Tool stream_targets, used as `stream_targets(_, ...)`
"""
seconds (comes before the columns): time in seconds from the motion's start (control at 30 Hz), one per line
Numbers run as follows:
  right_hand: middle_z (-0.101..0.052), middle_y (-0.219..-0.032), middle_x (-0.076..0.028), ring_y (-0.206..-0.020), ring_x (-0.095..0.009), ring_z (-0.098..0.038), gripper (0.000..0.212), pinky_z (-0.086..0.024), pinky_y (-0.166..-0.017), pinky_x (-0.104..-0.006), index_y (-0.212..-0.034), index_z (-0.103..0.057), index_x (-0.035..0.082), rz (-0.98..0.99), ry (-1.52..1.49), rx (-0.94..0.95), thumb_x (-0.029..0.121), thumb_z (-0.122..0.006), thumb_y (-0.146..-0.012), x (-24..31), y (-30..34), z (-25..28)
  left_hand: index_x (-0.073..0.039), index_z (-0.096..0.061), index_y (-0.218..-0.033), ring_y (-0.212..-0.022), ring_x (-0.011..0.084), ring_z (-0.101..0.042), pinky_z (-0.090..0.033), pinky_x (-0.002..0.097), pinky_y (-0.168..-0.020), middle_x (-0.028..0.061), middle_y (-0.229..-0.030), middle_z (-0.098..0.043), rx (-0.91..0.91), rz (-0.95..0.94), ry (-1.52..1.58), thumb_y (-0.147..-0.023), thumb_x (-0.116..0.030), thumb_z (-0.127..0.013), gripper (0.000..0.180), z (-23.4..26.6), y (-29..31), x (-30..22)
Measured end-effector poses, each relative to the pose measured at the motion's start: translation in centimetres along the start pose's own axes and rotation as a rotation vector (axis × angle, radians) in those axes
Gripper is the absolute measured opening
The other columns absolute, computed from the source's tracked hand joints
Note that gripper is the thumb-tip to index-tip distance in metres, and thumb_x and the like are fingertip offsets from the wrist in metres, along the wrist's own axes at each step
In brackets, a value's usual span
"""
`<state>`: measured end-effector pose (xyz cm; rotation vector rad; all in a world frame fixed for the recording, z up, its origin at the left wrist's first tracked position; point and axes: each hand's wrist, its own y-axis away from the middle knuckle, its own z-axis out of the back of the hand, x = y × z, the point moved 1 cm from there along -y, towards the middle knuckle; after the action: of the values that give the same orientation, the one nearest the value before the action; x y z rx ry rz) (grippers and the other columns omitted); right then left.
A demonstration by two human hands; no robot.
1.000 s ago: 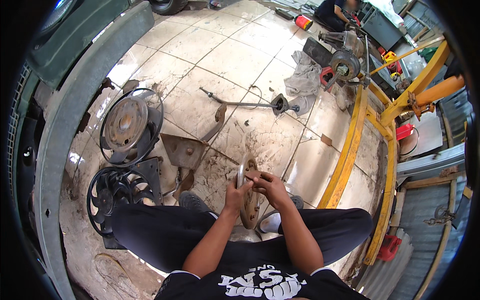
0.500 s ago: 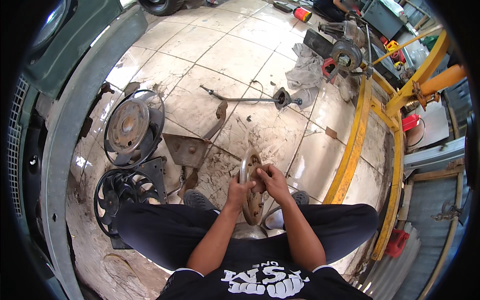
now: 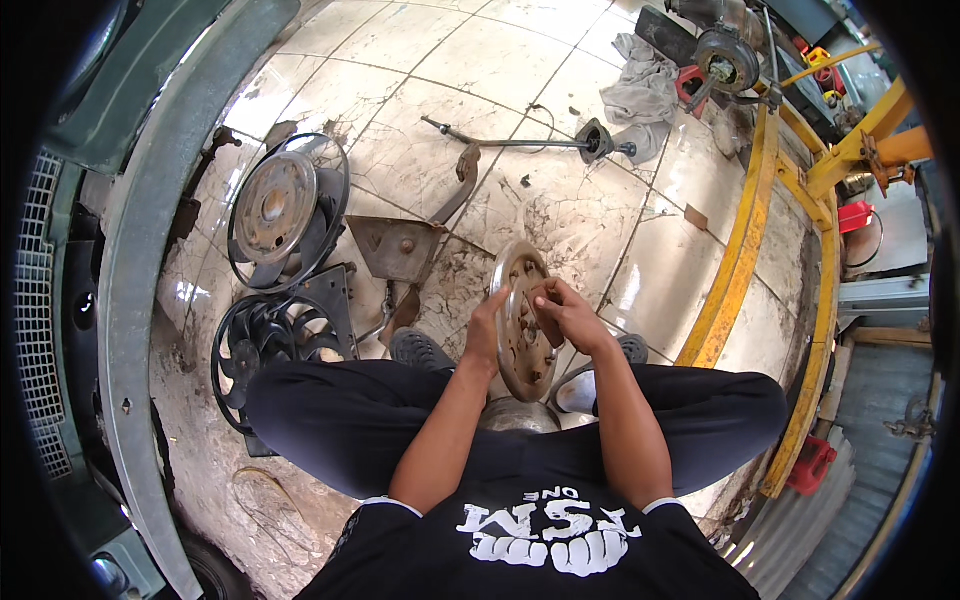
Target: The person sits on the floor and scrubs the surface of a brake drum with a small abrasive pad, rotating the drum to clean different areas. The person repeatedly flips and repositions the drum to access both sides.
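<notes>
Upright between my knees stands a round, worn metal plate [image 3: 516,345] with holes and stud-like bits on its face. My left hand [image 3: 487,328] grips its left rim, thumb on the near side. My right hand [image 3: 575,315] is closed against the plate's face, pinching a small brown flat piece [image 3: 546,325] that looks like folded sandpaper. Below the plate, a rounded metal part [image 3: 518,415] shows between my feet, mostly hidden.
Left of me lie a rusty disc [image 3: 275,205] on a black ring-shaped shroud, and a black fan [image 3: 265,350]. Ahead are a metal bracket [image 3: 390,248] and a long rod [image 3: 500,142]. A yellow steel frame [image 3: 735,270] stands to the right, a grey bumper [image 3: 125,330] to the left.
The view has tilted and shifted, so the floor things appear lower left or further right. My hands and the plate sit higher in the picture; both hands keep their hold.
</notes>
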<state>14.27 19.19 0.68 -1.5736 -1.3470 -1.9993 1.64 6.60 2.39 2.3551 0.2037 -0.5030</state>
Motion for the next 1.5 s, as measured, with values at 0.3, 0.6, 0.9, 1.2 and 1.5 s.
stream_targets(0.3, -0.07, -0.101, -0.009, -0.077, -0.017, -0.067, 0.04, -0.051, -0.058, -0.0286, -0.137, -0.055, 0.006, -0.244, -0.424, 0.083, -0.002, -0.057, -0.098, -0.5, -0.3, -0.2, -0.004, -0.059, -0.136, -0.097, 0.0263, -0.073, -0.061, 0.0428, -0.086, 0.014, -0.116, -0.071, 0.038, 0.016, 0.028, -0.105, -0.041, -0.048, 0.051, 0.7, 0.1, -0.3)
stream_targets(0.6, -0.069, -0.103, -0.005, -0.082, -0.012, -0.066, 0.019, -0.042, -0.055, -0.0226, -0.125, -0.06, 0.014, -0.101, -0.453, 0.001, 0.013, -0.057, -0.107, -0.5, -1.4, -0.9, -0.006, -0.062, -0.133, -0.086, 0.024, -0.071, -0.06, 0.0393, -0.076, 0.0114, -0.105, -0.072, 0.037, -0.005, 0.081, -0.106, -0.059, -0.04, 0.063, 2.1, -1.3, -1.6)
stream_targets(0.9, -0.066, -0.087, -0.003, -0.063, -0.008, -0.05, 0.02, -0.039, -0.055, -0.0216, -0.115, -0.06, 0.013, -0.254, -0.628, 0.121, 0.03, -0.063, -0.105, -2.0, -1.9, -1.4, -0.007, -0.061, -0.134, -0.092, 0.0222, -0.071, -0.061, 0.0393, -0.079, 0.0101, -0.112, -0.071, 0.032, -0.018, 0.103, -0.107, -0.057, -0.04, 0.061, 1.8, -1.2, -0.9)
stream_targets(1.2, -0.076, -0.101, -0.01, -0.092, -0.019, -0.071, 0.031, -0.055, -0.081, -0.0331, -0.121, -0.063, 0.006, 0.117, 0.155, -0.162, 0.021, -0.075, -0.097, -1.1, -1.2, -3.0, -0.005, -0.059, -0.137, -0.098, 0.0237, -0.071, -0.06, 0.0412, -0.086, 0.0118, -0.115, -0.07, 0.085, -0.007, 0.135, -0.106, -0.052, -0.046, 0.058, 1.8, -1.3, -0.6)
stream_targets(1.5, -0.073, -0.093, -0.025, -0.086, -0.041, -0.071, 0.042, -0.053, -0.076, -0.0465, -0.107, -0.072, 0.002, 0.167, 0.593, -0.367, 0.039, -0.078, -0.09, -2.4, -2.2, -5.2, -0.004, -0.056, -0.141, -0.106, 0.0242, -0.069, -0.059, 0.0407, -0.091, 0.0135, -0.122, -0.068, 0.074, -0.014, 0.057, -0.105, -0.057, -0.046, 0.064, 2.3, -1.5, -0.2)
